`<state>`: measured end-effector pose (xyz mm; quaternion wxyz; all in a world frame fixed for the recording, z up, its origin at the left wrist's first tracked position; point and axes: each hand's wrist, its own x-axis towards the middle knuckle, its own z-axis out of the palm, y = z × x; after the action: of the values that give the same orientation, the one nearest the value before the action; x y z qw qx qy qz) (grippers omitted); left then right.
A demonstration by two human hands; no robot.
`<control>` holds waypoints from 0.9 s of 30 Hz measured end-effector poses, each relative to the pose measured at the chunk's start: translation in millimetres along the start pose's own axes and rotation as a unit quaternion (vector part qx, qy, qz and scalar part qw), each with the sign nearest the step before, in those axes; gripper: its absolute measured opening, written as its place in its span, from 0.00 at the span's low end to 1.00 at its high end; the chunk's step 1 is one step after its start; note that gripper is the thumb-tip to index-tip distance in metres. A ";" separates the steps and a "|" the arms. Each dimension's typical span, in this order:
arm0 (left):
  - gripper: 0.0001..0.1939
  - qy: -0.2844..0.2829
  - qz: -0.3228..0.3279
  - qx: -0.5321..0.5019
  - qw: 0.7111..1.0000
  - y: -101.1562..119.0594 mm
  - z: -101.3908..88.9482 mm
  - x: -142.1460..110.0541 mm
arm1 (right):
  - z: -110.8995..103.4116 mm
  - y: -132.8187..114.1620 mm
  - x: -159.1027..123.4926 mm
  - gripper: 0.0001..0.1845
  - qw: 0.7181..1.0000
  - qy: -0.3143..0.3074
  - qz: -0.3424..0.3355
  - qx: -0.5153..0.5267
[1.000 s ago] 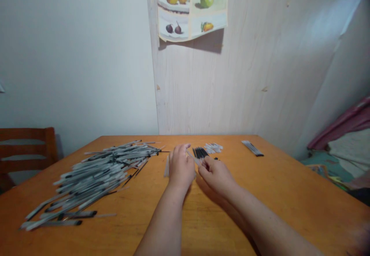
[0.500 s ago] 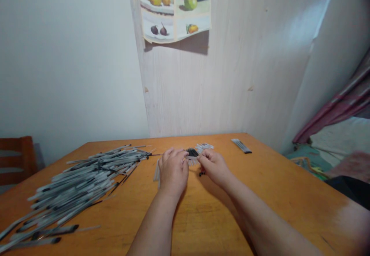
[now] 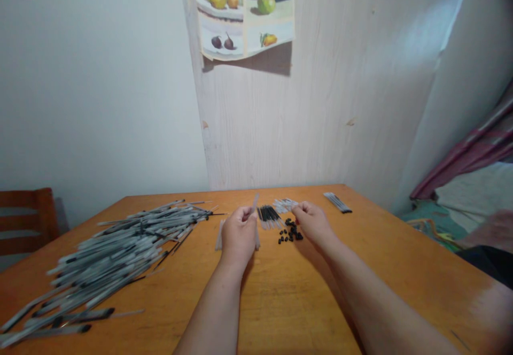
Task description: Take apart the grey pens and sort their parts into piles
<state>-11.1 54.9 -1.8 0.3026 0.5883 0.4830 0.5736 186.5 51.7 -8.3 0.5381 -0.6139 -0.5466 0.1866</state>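
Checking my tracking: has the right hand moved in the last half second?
Yes. Judged against the row of dark sticks, the right hand has shifted to the right, away from them.

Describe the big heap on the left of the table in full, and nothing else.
The heap is a loose pile of slim, straight, pen-like sticks, mostly greyish white, many with black ends; they look like plastic. They lie flat on the wooden table, overlapping and crossing, most slanting from near left to far right. A few thin dark pieces stick out along its right edge. Neither the left hand nor the right hand rests on it. Any print is too small to read.
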 end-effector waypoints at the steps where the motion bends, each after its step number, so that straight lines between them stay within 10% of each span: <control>1: 0.12 0.009 -0.014 -0.025 1.000 -1.2 1.2 0.7 | 1.2 4.1 2.0 0.14 1.000 0.001 -0.003 -0.029; 10: 0.15 0.048 -0.110 -0.172 0.978 13.2 -0.7 -2.9 | 11.2 3.6 20.1 0.09 0.933 -0.107 0.051 -0.339; 27: 0.17 0.056 -0.155 -0.236 0.958 8.7 0.1 -1.6 | 50.9 3.5 46.1 0.10 0.879 -0.194 0.097 -0.425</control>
<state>-8.9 50.4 5.4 0.4907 0.3852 0.4358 0.6488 161.9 115.8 -12.6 0.0878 -0.7852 -0.6043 0.1029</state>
